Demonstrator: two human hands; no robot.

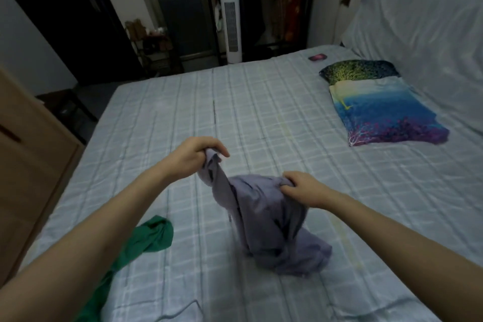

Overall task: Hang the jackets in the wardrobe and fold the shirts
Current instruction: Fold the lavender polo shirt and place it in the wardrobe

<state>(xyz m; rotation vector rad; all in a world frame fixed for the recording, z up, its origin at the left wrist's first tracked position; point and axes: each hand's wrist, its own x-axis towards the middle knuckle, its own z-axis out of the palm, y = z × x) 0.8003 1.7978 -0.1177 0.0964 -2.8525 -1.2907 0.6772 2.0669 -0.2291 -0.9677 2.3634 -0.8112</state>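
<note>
Shirt: a crumpled lilac shirt point(269, 219) near the middle of the bed point(261, 102), its upper part lifted, its lower folds resting on the sheet.
Left hand: the left hand point(194, 155) has its fingers curled round one bunched end of the shirt, held higher than the other end.
Right hand: the right hand point(300, 187) pinches another bunch of the cloth, fingers curled into it.
Green garment: a green garment point(146, 240) lies by the bed's near left edge, apart from the shirt.
Pillow: a pillow point(379, 104) with a tree print lies toward the far right corner.
Fan: a white tower fan point(231, 25) stands beyond the bed's far edge.
</note>
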